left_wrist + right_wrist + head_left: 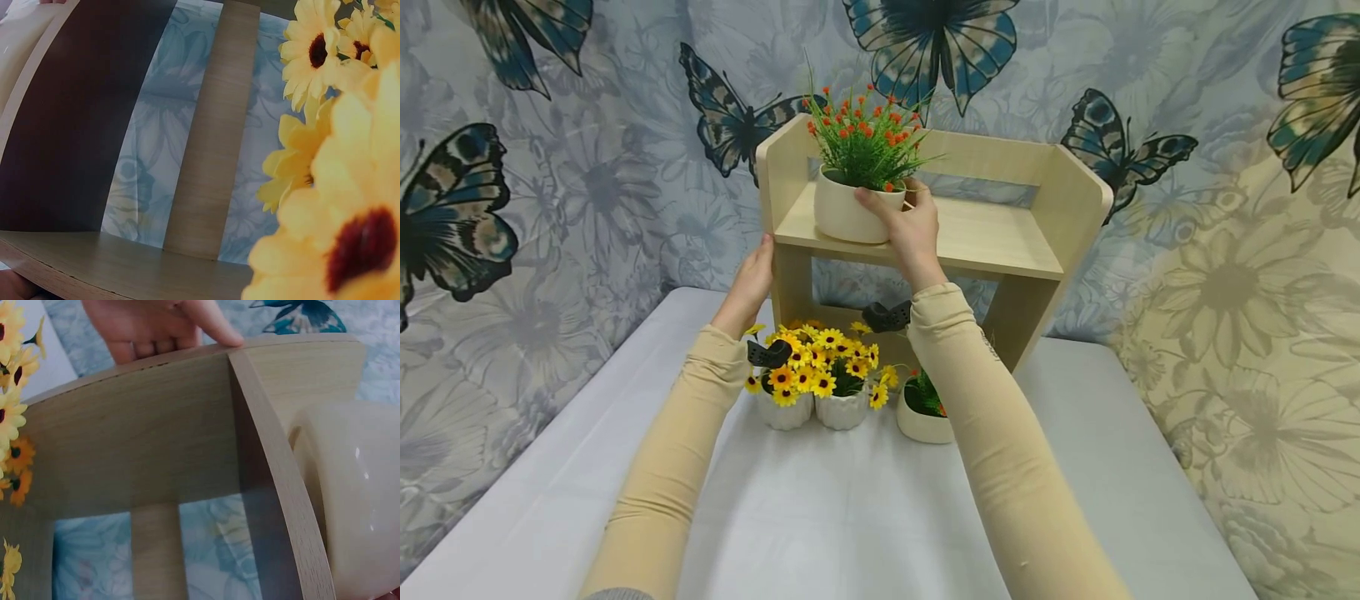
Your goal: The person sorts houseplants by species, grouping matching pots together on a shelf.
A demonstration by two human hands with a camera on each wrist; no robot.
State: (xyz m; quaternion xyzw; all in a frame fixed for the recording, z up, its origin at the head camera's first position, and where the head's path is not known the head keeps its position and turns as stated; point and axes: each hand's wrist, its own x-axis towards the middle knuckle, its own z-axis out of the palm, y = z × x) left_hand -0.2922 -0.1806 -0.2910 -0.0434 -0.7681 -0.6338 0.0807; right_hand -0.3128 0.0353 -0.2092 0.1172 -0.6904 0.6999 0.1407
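My right hand [912,225] grips a rounded cream pot [850,212] holding a grassy plant with small red flowers [868,137]. Its thumb lies on the pot's front and its fingers go round the right side. The pot stands at the left of the upper board of a pale wooden shelf [992,233]; in the right wrist view, the pot [362,487] overlaps the board's front edge. My left hand [751,283] rests against the shelf's left side panel. In the right wrist view, that left hand's thumb [215,325] touches the panel's front edge, with its other fingers outside.
Two white pots [841,410] of yellow daisy-like flowers [808,358] stand before the shelf, below my forearms. Another cream pot [921,427] with green leaves is partly hidden by my right sleeve [1000,450]. A white cloth [842,525] covers the table; butterfly-patterned fabric hangs behind.
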